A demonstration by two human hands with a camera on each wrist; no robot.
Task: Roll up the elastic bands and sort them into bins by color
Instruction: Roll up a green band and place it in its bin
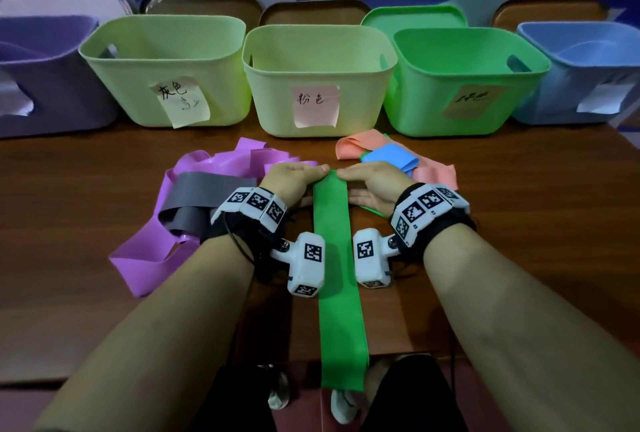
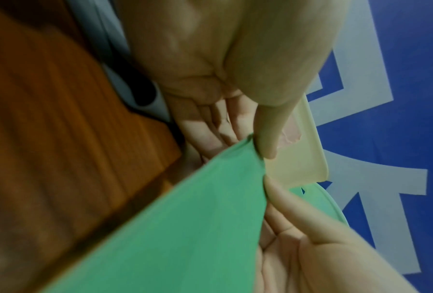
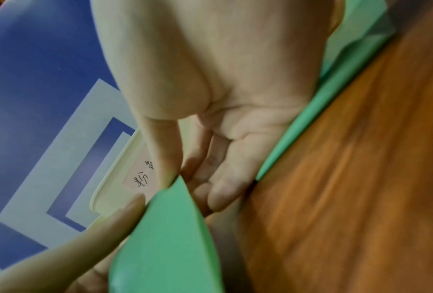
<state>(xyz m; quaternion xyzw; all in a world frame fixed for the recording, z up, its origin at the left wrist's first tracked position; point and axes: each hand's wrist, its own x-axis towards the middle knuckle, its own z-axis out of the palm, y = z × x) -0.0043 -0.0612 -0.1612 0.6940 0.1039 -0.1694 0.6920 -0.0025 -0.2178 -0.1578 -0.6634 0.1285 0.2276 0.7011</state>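
Note:
A long green elastic band (image 1: 337,269) lies straight along the wooden table and hangs over its near edge. My left hand (image 1: 294,175) pinches the band's far left corner between thumb and fingers (image 2: 265,138). My right hand (image 1: 369,177) pinches the far right corner, its thumb (image 3: 165,170) on top of the green band (image 3: 165,237). In the left wrist view the green band (image 2: 185,228) runs from both thumbs toward the camera. A purple band (image 1: 152,251), a grey band (image 1: 194,196), a pink band (image 1: 433,172) and a blue band (image 1: 391,156) lie loose on the table.
A row of bins stands at the back: purple (image 1: 52,99), a light green one labelled grey (image 1: 162,50), a yellow-green one labelled pink (image 1: 318,50), green (image 1: 467,57) and blue (image 1: 581,61). Lids lean behind them. Bare table (image 1: 519,223) shows on the right.

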